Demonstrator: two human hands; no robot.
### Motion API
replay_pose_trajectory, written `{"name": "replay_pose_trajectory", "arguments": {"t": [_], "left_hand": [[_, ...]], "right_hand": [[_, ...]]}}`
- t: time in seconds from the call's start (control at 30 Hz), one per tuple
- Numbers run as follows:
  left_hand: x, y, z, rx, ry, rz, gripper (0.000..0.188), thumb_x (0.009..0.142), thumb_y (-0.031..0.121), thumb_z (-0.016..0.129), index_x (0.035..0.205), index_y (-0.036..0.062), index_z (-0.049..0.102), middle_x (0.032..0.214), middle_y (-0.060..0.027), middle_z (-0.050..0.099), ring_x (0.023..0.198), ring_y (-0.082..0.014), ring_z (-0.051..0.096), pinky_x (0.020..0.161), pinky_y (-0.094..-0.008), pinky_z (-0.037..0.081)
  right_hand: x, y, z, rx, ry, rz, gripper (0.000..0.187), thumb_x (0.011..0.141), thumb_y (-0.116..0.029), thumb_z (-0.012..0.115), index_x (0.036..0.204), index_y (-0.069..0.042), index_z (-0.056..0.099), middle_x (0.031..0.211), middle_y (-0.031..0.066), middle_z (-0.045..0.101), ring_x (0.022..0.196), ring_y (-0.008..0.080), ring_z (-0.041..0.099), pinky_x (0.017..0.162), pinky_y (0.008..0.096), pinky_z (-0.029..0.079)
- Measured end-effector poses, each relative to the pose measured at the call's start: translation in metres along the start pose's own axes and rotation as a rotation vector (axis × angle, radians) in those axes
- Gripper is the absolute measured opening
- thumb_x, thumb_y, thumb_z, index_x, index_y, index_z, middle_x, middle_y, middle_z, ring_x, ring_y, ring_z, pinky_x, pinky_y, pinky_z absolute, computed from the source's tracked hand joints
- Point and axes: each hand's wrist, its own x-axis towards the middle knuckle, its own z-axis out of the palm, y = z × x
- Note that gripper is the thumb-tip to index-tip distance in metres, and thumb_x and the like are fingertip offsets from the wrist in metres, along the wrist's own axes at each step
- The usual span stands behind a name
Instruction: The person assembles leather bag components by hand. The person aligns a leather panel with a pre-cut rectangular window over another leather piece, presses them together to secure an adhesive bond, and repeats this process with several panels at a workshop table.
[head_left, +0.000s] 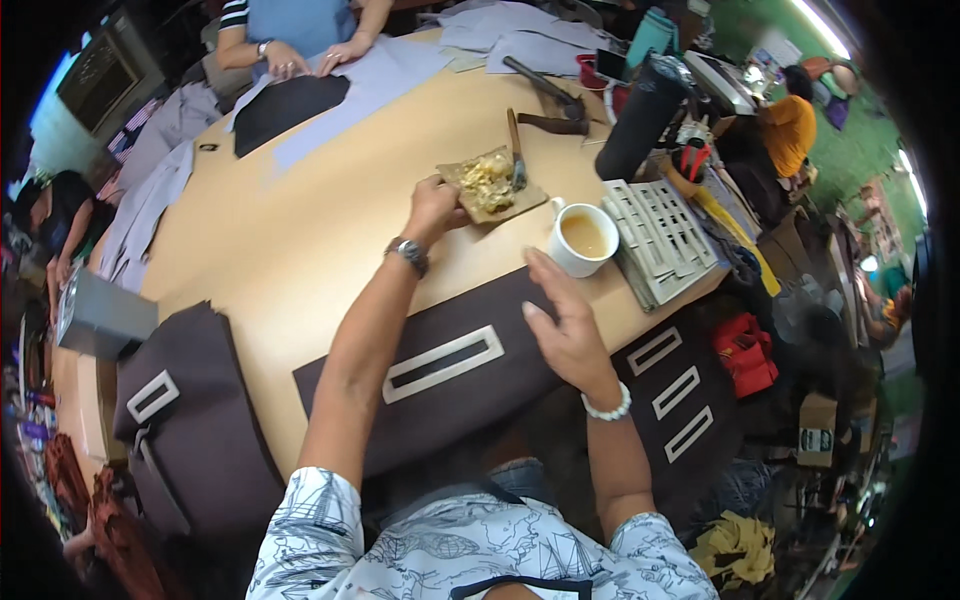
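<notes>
My left hand (pixel 437 207) is closed on the near left edge of a brown cardboard piece (pixel 522 203). A lumpy yellowish paste-like mass (pixel 488 183) covers much of the cardboard. A wooden-handled brush (pixel 515 145) lies with its dark end at the mass. My right hand (pixel 563 325) has its fingers stretched out and holds nothing. It is just in front of a white mug (pixel 580 252) of milky brown drink; whether the fingertips touch the mug I cannot tell. Below both hands lies a dark brown fabric panel (pixel 470 400) with a pale rectangular frame (pixel 445 364) on it.
Stacked pale slotted strips (pixel 660 240) lie right of the mug, behind them a black tumbler (pixel 643 115). Two hammers (pixel 555 105) rest further back. Dark fabric (pixel 200 400) and a grey metal block (pixel 105 310) are at left. Across the table a co-worker's hands (pixel 310 62) touch black material.
</notes>
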Motion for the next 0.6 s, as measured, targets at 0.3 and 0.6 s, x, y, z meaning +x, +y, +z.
{"name": "replay_pose_trajectory", "arguments": {"t": [0.3, 0.6], "left_hand": [[-0.104, 0.039, -0.111, 0.161, -0.014, 0.066, 0.033, 0.082, 0.005, 0.051, 0.114, -0.0044, 0.055, 0.085, -0.0107, 0.064, 0.066, -0.0138, 0.063, 0.059, -0.0236, 0.054], [-0.103, 0.045, -0.123, 0.207, 0.047, -0.097, 0.03, 0.081, 0.0, 0.052, 0.109, -0.0056, 0.057, 0.08, -0.008, 0.062, 0.064, -0.0125, 0.06, 0.054, -0.0233, 0.052]], "right_hand": [[0.126, -0.004, 0.137, -0.748, 0.078, -0.264, 0.047, 0.085, -0.037, 0.048, 0.123, -0.01, 0.049, 0.142, 0.0165, 0.025, 0.131, 0.0409, 0.019, 0.101, 0.0624, 0.014], [0.096, 0.007, 0.137, -0.897, -0.059, -0.397, 0.058, 0.085, -0.05, 0.044, 0.13, -0.013, 0.046, 0.148, 0.0089, 0.018, 0.137, 0.0331, 0.008, 0.106, 0.0576, 0.003]]}}
